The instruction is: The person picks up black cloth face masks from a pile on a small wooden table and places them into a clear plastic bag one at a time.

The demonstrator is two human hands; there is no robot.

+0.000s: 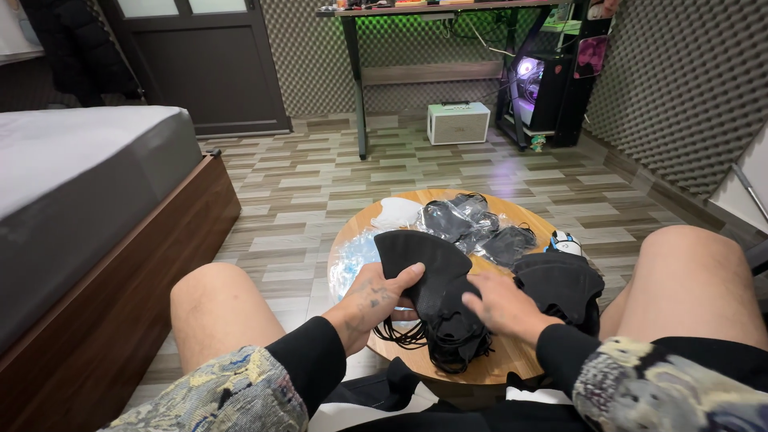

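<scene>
Hands grip black mask beside clear packets.

Black folded face mask, tilted, above a heap of black masks on the table edge.

Floor – wood-look tile, grey-brown. Bed at left, grey cover, dark wood frame. Dark door behind. Desk at far wall, green glow beneath. White box on floor – purple-lit computer beside. Foam-panelled wall at right.
</scene>
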